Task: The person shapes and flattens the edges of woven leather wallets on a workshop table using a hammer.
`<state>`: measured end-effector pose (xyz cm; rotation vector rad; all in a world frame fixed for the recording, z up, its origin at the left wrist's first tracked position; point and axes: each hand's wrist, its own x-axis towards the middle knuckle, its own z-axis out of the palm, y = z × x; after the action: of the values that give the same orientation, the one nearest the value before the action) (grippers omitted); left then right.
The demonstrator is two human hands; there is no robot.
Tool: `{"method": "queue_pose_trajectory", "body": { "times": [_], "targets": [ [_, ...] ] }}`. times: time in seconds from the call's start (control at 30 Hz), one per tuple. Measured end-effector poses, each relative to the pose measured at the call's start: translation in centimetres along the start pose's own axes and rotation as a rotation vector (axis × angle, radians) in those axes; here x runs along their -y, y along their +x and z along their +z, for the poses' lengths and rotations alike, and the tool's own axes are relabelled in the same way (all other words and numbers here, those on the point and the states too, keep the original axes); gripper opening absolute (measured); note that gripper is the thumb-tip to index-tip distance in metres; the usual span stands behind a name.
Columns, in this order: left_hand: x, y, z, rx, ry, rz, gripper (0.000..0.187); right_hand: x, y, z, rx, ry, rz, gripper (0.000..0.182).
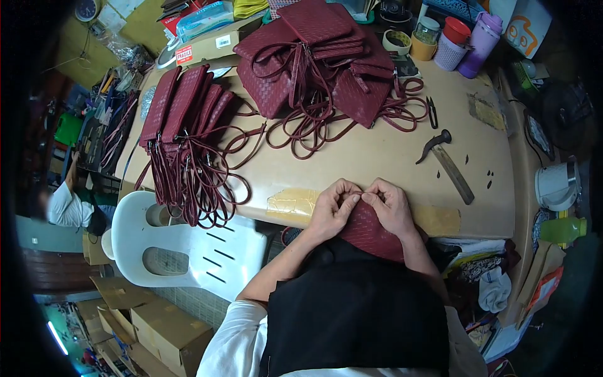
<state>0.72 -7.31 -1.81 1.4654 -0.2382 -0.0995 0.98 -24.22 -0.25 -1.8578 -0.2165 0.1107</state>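
A dark red woven-pattern pouch (375, 232) lies over my lap at the table's front edge. My left hand (336, 207) pinches its upper edge between thumb and fingers. Close beside it, my right hand (387, 206) pinches the same edge, the fingertips of both almost meeting. What exactly sits between the fingertips is too small to make out. A hammer (452, 169) with a wooden handle rests on the table right of my hands. Thread snips (431, 112) lie behind it, and several small dark bits are scattered to its right.
Stacked red pouches with straps (169, 119) hang over the table's left edge, above a white plastic chair (207, 257). A larger pile of pouches (320, 63) covers the back. Cups and a purple tumbler (480, 47) stand back right. Cardboard boxes (163, 333) and another person (70, 204) are at left.
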Motion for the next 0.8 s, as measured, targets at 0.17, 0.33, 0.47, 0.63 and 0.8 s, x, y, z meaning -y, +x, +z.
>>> {"method": "queue_pose_trajectory", "body": {
  "times": [0.17,0.33,0.47,0.63,0.8],
  "targets": [
    [-0.6,0.1,-1.3,0.105,0.137,-0.114,0.015,1.1,0.4,0.4,-0.002,-0.126,-0.017,0.023],
    [-1.2,0.5,-0.6,0.101,0.348,0.042,0.018,1.0,0.5,1.1,-0.169,-0.285,-0.066,0.028],
    [-0.5,-0.7,-0.3,-0.004,0.474,0.337,0.012,0.8,-0.2,1.6,-0.188,-0.325,-0.143,0.031],
    [-0.4,-0.8,-0.4,-0.019,0.521,0.457,0.011,1.2,-0.4,1.4,-0.172,-0.287,-0.133,0.034],
    [-3.4,1.9,0.0,-0.046,0.458,0.419,0.013,4.0,1.3,0.7,-0.339,-0.231,-0.168,0.034]
  ]
}}
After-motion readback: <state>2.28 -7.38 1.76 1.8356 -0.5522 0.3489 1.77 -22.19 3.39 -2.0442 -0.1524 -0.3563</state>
